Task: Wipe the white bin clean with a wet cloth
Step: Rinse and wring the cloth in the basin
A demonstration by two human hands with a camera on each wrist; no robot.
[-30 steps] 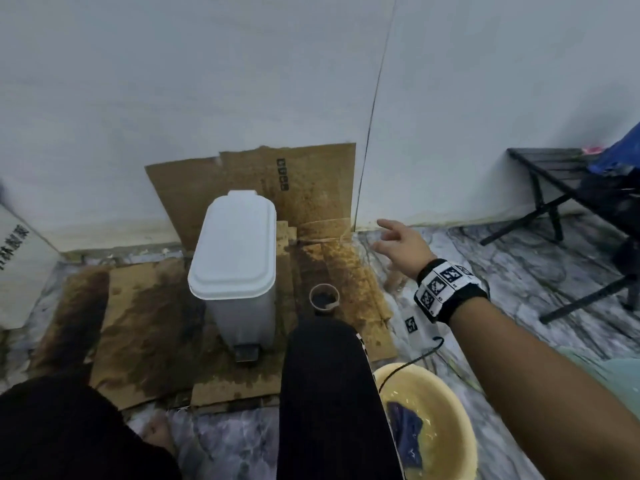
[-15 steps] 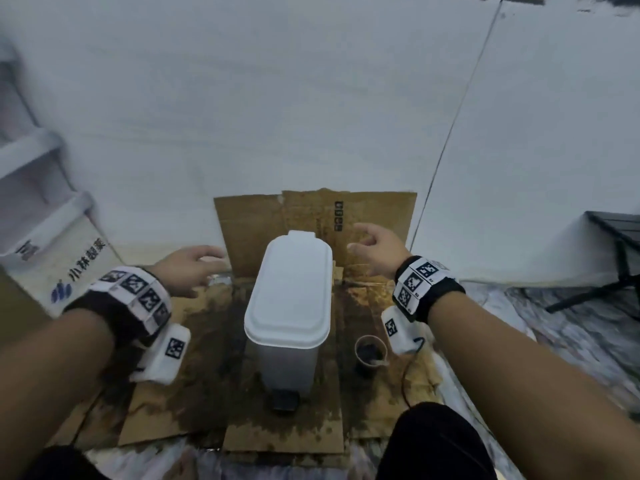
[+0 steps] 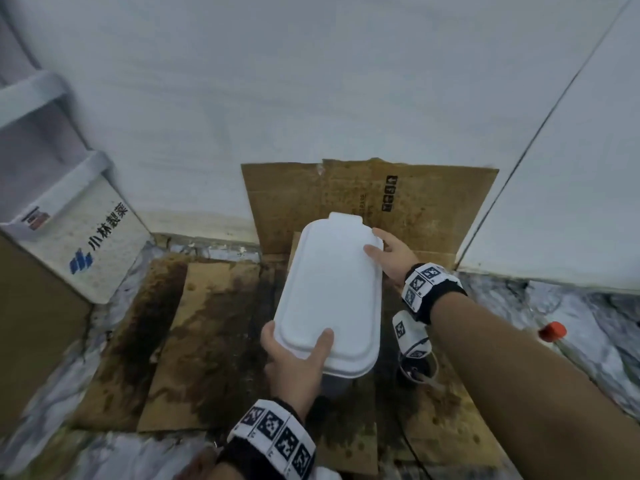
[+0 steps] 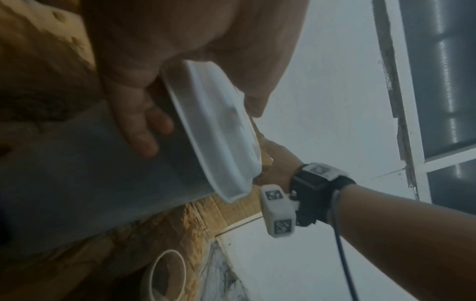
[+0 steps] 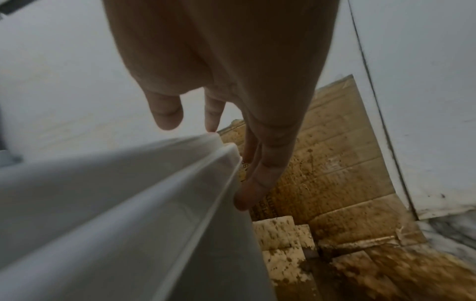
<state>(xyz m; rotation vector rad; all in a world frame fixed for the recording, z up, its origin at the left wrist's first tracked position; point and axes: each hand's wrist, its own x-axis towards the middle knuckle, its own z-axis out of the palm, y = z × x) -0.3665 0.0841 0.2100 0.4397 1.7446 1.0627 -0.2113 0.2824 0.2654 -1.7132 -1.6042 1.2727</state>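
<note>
Bin (image 3: 329, 292) on cardboard (image 3: 214, 327), before the wall (image 3: 311, 98). Left hand (image 3: 294, 362) at bin's near left corner, right hand (image 3: 391, 254) at far right. Cup (image 4: 167, 275) right of bin; box (image 3: 76, 237) far left.

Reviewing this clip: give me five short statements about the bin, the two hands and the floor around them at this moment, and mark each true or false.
1. Both hands are on the white bin. True: the left hand grips the lid's near corner, the right hand its far right edge.
2. The bin's lid is open. False: it lies shut.
3. A wet cloth is in the right hand. False: neither hand holds a cloth, and none is in view.
4. The bin stands over stained cardboard. True.
5. The small round cup sits on the bin's lid. False: it stands on the floor beside the bin.
</note>
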